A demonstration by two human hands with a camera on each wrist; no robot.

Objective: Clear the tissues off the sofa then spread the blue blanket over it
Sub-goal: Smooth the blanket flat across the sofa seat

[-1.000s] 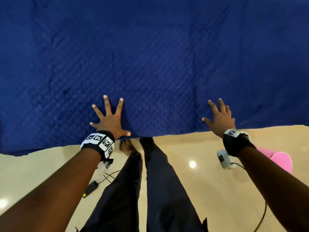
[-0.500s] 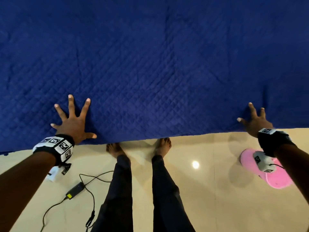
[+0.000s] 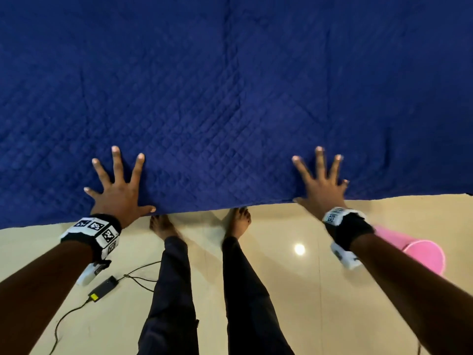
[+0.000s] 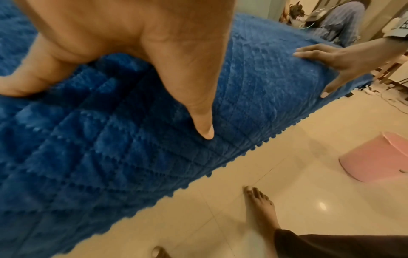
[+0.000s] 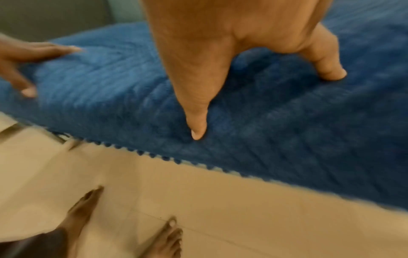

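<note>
The quilted blue blanket (image 3: 230,98) lies spread flat and fills the upper part of the head view, hiding the sofa under it. Its scalloped hem (image 4: 198,176) hangs just above the floor. My left hand (image 3: 119,190) presses flat on the blanket near the front edge, fingers spread wide. My right hand (image 3: 320,185) does the same further right, thumb at the hem. In the left wrist view my left thumb (image 4: 198,111) points down onto the fabric and my right hand (image 4: 335,62) shows beyond. No tissues are visible.
My bare feet (image 3: 238,221) stand on the cream tiled floor (image 3: 294,290) close to the blanket's hem. A pink bin (image 3: 422,254) sits on the floor at the right. A black power adapter (image 3: 103,288) with its cable lies at the left. Another person (image 4: 335,21) sits beyond the sofa.
Both hands slid along the blanket's front edge: apart half a second ago, now closer together again, with the right hand moved left and further onto the fabric. Both stay flat and spread.
</note>
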